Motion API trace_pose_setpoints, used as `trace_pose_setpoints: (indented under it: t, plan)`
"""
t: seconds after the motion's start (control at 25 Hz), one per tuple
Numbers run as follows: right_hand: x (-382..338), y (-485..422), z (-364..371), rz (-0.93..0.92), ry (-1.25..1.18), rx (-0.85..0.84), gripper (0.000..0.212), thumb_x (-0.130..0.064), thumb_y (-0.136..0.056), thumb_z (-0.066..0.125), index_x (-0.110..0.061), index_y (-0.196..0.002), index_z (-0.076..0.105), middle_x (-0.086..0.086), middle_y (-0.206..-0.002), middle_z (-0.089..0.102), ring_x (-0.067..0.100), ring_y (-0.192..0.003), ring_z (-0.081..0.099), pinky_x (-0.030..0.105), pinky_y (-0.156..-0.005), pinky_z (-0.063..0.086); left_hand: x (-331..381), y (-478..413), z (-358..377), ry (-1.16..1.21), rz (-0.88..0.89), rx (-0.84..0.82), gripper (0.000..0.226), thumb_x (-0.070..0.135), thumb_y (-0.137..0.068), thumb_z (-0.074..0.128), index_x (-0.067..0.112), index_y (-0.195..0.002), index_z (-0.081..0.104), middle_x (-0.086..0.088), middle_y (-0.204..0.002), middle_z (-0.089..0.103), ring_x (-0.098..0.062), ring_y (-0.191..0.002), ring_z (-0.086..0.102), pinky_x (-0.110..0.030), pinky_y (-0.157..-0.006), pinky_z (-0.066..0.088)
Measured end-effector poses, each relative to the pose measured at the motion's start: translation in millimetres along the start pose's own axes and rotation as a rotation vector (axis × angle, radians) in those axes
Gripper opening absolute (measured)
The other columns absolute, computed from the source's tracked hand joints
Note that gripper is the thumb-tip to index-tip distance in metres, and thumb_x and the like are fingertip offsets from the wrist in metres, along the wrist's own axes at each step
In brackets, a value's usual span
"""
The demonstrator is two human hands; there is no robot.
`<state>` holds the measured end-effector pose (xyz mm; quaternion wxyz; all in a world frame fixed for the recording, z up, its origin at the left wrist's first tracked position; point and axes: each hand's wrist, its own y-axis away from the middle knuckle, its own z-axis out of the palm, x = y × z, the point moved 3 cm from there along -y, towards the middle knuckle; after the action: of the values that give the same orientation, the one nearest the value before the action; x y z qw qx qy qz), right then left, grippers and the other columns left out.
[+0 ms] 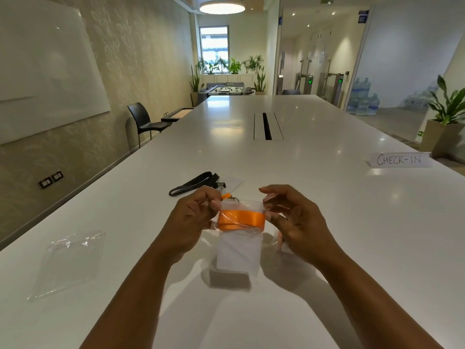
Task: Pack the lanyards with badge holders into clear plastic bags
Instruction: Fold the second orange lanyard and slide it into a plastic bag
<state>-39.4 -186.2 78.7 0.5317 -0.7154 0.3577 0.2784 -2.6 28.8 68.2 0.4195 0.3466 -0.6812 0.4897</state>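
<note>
Orange lanyard [241, 219] folded inside clear bag [236, 248] (white badge holder [237, 253] below)

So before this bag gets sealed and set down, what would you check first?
1. Folded orange satin lanyard inside the held clear plastic bag: ok.
2. White badge holder card fully inside: ok.
3. Orange end and metal clip clear of the bag mouth: not ok, they poke out.
4. Both hands, left and right, pinching the top corners: ok.
5. Spare empty clear bag ready for the black lanyard: ok.
6. Seal closed: cannot tell.
</note>
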Motion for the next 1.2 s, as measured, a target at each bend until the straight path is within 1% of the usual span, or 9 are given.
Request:
trace_pose_setpoints:
  t: [0.08, 0.2, 0.36, 0.44, 0.56, 0.72, 0.8, 0.96, 1.2]
  plan:
    - [-4.4, -1.1, -2.9, -0.027, -0.051, -0.011, 0.036, -0.011, -0.087, 0.066, -0.035, -0.114, 0.059, -0.012, -0.095, 0.065, 0.019, -0.095, 0.065, 0.03, -0.088, 0.053, -0.5, 2.4, -0.6, 0.105, -0.016, -0.069, 0.035, 0.063, -0.08, 0.059, 0.028, -0.083, 0.062, 0.013, -0.094, 0.062, -0.006, -0.09, 0.06, -0.025, -0.073, 0.053]
    - [-8.6, -1.6, 2.7, -0.01, -0.191, -0.045, 0.028, -0.023, -0.086, 0.064, -0.038, -0.109, 0.059, -0.01, -0.093, 0.064, 0.014, -0.091, 0.063, 0.028, -0.081, 0.053, -4.5, 5.1, -1.5, 0.352, -0.119, -0.056, 0.031, 0.044, -0.087, 0.053, 0.02, -0.103, 0.066, 0.006, -0.107, 0.069, -0.014, -0.103, 0.064, -0.024, -0.078, 0.055]
    - [-6.2, 1.2, 6.5, 0.01, -0.083, -0.054, 0.017, -0.027, -0.085, 0.07, -0.031, -0.102, 0.07, 0.0, -0.095, 0.061, 0.014, -0.087, 0.062, 0.024, -0.074, 0.053, -3.8, 5.7, 6.0, 0.301, -0.172, -0.12, 0.04, 0.04, -0.088, 0.053, 0.018, -0.12, 0.058, -0.011, -0.13, 0.056, -0.025, -0.119, 0.059, -0.036, -0.09, 0.054]
    - [-5.0, 3.9, 9.2, -0.006, 0.053, -0.094, 0.025, -0.03, -0.08, 0.077, -0.032, -0.104, 0.07, 0.0, -0.094, 0.059, 0.014, -0.09, 0.061, 0.021, -0.078, 0.052, -0.3, 5.8, 7.7, 0.225, -0.156, -0.111, 0.034, 0.041, -0.09, 0.048, 0.024, -0.117, 0.06, -0.012, -0.134, 0.051, -0.027, -0.12, 0.058, -0.036, -0.093, 0.052]
    - [-1.3, 4.7, 13.2, 0.0, 0.242, -0.123, 0.04, -0.034, -0.073, 0.082, -0.049, -0.104, 0.062, -0.007, -0.087, 0.055, 0.008, -0.083, 0.056, 0.013, -0.073, 0.043, 6.4, 6.0, 10.6, 0.052, -0.073, -0.101, 0.027, 0.043, -0.091, 0.044, 0.027, -0.095, 0.066, 0.002, -0.13, 0.047, -0.018, -0.111, 0.057, -0.025, -0.083, 0.052]
    - [2.6, 3.9, 11.7, 0.026, 0.321, -0.081, 0.043, -0.046, -0.067, 0.082, -0.054, -0.1, 0.055, -0.008, -0.086, 0.054, 0.009, -0.08, 0.054, 0.022, -0.07, 0.043, 8.2, 5.7, 17.9, -0.041, -0.025, -0.093, 0.037, 0.054, -0.087, 0.044, 0.024, -0.095, 0.062, 0.008, -0.126, 0.045, -0.015, -0.109, 0.057, -0.024, -0.079, 0.052]
    - [1.1, 3.0, 9.2, 0.005, 0.263, -0.056, 0.05, -0.056, -0.064, 0.078, -0.048, -0.106, 0.052, -0.008, -0.096, 0.056, 0.009, -0.088, 0.056, 0.025, -0.07, 0.05, 9.1, 5.2, 17.1, -0.065, 0.009, -0.021, 0.037, 0.054, -0.087, 0.041, 0.024, -0.098, 0.059, 0.006, -0.124, 0.048, -0.012, -0.112, 0.055, -0.019, -0.079, 0.052]
    - [5.0, 5.4, 14.9, -0.132, 0.348, -0.015, 0.039, -0.057, -0.069, 0.075, -0.036, -0.098, 0.061, -0.009, -0.129, 0.046, 0.009, -0.116, 0.047, 0.015, -0.074, 0.051, 8.3, 3.8, 10.4, -0.106, 0.028, 0.077, 0.031, 0.041, -0.094, 0.035, 0.027, -0.115, 0.053, 0.036, -0.109, 0.054, 0.013, -0.099, 0.056, -0.006, -0.076, 0.047]
    - [17.2, 9.6, 28.9, -0.082, 0.393, -0.011, 0.03, -0.058, -0.08, 0.063, -0.037, -0.101, 0.066, -0.022, -0.127, 0.04, -0.001, -0.121, 0.037, 0.007, -0.076, 0.046, 9.1, 7.1, 21.3, -0.08, 0.012, -0.007, 0.025, 0.054, -0.089, 0.039, 0.051, -0.104, 0.058, 0.013, -0.128, 0.048, 0.002, -0.112, 0.056, -0.012, -0.082, 0.05]
